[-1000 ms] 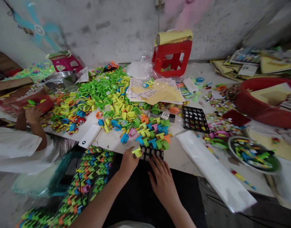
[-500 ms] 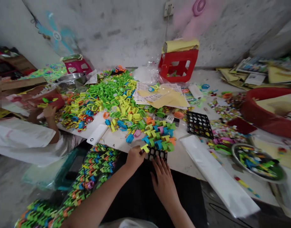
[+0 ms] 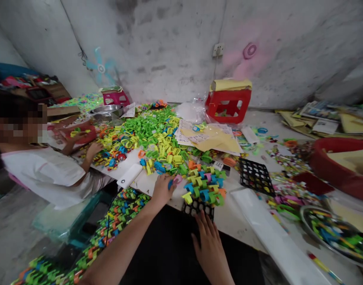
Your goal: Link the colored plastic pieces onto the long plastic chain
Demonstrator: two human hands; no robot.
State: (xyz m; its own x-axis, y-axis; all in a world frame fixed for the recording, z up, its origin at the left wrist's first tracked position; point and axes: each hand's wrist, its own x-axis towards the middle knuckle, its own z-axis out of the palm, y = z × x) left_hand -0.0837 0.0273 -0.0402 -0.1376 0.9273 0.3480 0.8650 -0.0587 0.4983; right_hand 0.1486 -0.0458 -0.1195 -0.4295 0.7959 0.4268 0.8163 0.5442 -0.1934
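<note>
A black plastic grid (image 3: pixel 197 206) lies at the near table edge, most of its cells filled with coloured plastic clips (image 3: pixel 205 184). My left hand (image 3: pixel 163 189) is up on the table to the left of the grid, its fingers closed on a blue clip (image 3: pixel 170 184) beside a pink one. My right hand (image 3: pixel 210 244) lies flat below the grid, fingertips touching its near edge. A big heap of loose green, yellow and blue clips (image 3: pixel 148 136) covers the table beyond.
A second, empty black grid (image 3: pixel 255 177) lies to the right, with a long white bag (image 3: pixel 270 237) in front of it. A white phone (image 3: pixel 129 175) sits left of my hand. A person in white (image 3: pixel 42 170) works at the left. Red stool (image 3: pixel 228 105) and red basin (image 3: pixel 338 170) stand behind.
My left hand set the yellow clip into the grid's near-left corner, then moved up and left to the loose clips. The camera tilted up, showing more wall and the person at left.
</note>
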